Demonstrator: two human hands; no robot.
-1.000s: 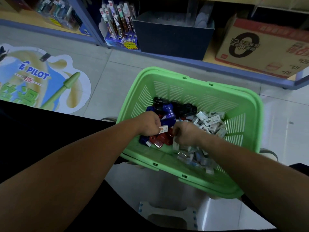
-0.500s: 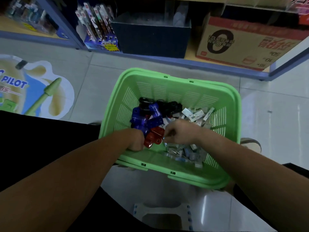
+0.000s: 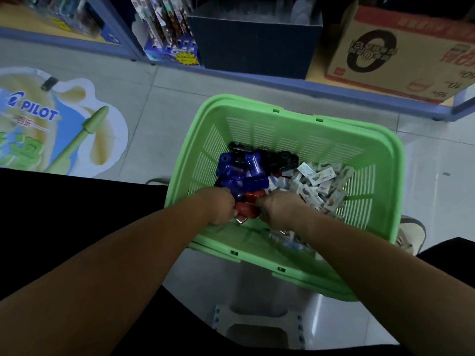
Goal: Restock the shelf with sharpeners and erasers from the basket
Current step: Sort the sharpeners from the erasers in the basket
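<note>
While both arms reach into the green basket (image 3: pixel 295 272), the left hand (image 3: pixel 221 205) and the right hand (image 3: pixel 280 208) are clenched at its near side, one on each side of a red sharpener (image 3: pixel 248 210). What they grasp cannot be told. Farther inside lie blue sharpeners (image 3: pixel 239 173) on the left and erasers (image 3: pixel 321 181) on the right. Behind the basket is the shelf (image 3: pixel 282 82).

Left hand (image 3: pixel 221 205) near right hand (image 3: pixel 280 207), knuckles-up

At ten o'clock, the cut-out pen-advert floor sticker (image 3: pixel 59 124) reads "PILOT", with "百乐" beneath. At one o'clock, the brown cardboard box (image 3: pixel 401 55) on the blue-edged shelf (image 3: pixel 334 84) carries a large black "0" ring and, upside down, "10" and "16". Its other print is too blurred to read.
</note>
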